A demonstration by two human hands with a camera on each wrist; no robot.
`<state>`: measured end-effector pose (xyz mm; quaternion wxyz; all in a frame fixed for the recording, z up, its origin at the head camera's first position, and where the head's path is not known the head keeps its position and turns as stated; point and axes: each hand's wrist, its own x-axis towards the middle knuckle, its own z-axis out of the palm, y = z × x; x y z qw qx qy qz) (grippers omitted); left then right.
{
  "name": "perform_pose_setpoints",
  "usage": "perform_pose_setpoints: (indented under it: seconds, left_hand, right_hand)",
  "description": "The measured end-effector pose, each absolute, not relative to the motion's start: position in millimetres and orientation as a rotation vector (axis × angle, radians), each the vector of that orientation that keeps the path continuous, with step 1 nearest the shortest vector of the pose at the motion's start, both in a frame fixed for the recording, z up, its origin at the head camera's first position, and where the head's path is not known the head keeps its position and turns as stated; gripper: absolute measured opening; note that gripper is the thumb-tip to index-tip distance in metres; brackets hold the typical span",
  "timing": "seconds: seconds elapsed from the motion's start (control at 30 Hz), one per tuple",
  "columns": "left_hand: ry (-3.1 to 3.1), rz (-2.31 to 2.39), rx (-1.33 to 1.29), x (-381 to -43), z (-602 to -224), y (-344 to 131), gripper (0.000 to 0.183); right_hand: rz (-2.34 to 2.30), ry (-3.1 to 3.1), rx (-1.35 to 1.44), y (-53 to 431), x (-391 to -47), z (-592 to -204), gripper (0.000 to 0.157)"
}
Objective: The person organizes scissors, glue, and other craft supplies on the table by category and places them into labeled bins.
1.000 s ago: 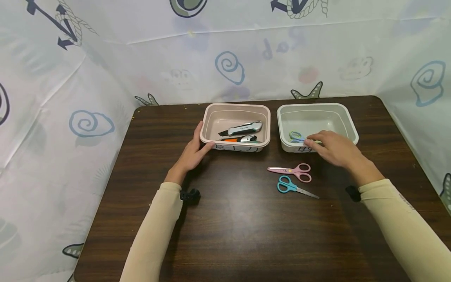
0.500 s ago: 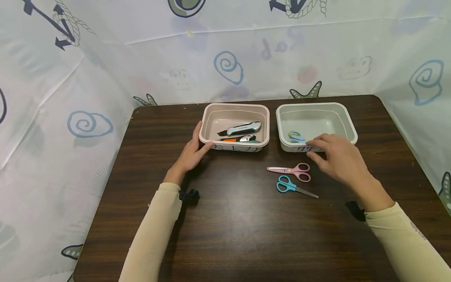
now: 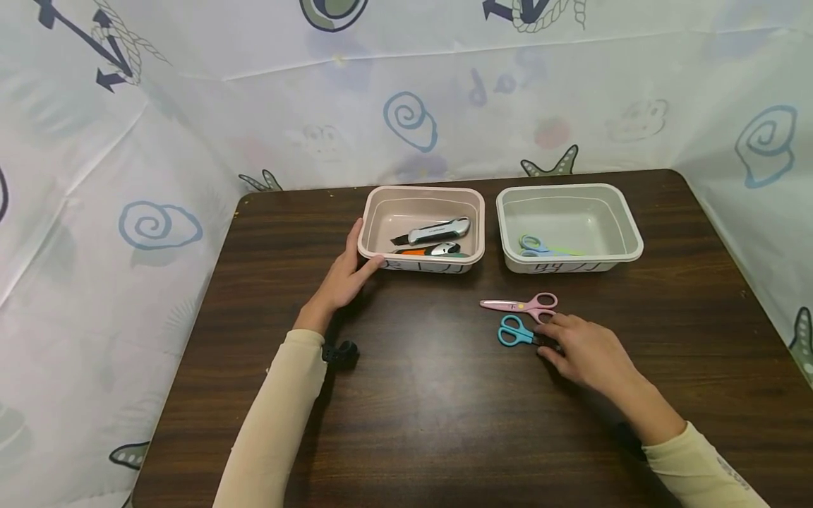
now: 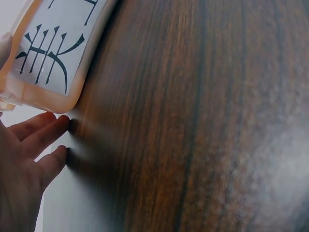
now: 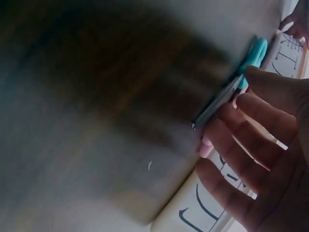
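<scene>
My left hand (image 3: 338, 283) rests against the left corner of the pinkish bin (image 3: 406, 212), thumb at the front rim and straight fingers along its side. In the left wrist view, fingertips (image 4: 60, 123) lie close by the bin's labelled corner. My right hand (image 3: 591, 355) is low over the table at the teal-handled scissors (image 3: 516, 331), thumb and fingers either side of the blades. In the right wrist view the thumb overlaps the scissors (image 5: 256, 55) where handle meets blade, with the other fingers spread. Pink scissors (image 3: 514, 306) lie just beyond, one handle loop partly covered by my fingers.
The bin holds a grey-and-black utility knife (image 3: 438, 231) and an orange one (image 3: 425, 250). To its right stands a pale grey-green bin (image 3: 571, 212) with blue-and-green scissors (image 3: 533, 244) inside. A printed curtain (image 3: 279, 92) hangs behind the dark wooden table (image 3: 406, 409).
My right hand has left the right bin, where the blue-and-green scissors lie, and come down toward me to the teal-handled scissors. My left hand stays at the left bin.
</scene>
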<state>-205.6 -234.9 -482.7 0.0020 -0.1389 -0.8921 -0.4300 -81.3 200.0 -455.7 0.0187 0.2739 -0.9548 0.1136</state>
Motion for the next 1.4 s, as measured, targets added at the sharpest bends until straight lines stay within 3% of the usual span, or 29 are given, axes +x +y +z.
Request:
perform_pose_setpoints:
  seconds: [0.23,0.47,1.4]
  left_hand:
    - [-2.806,-1.359,-0.430,-203.7,-482.8,-235.1,0.084]
    - [-2.811,-1.350,-0.428,-205.0,-481.3,-235.1,0.084]
    - [-2.818,-1.315,-0.420,-202.6,-480.2,-232.3,0.085]
  right_hand:
    - [0.331,-2.948,0.864,196.7,-79.8,-461.3,0.036]
    - [0.437,-2.961,0.826,193.4,-77.3,-464.4,0.017]
    - [0.577,-2.780,1.188,189.9,-56.9,-467.8,0.029]
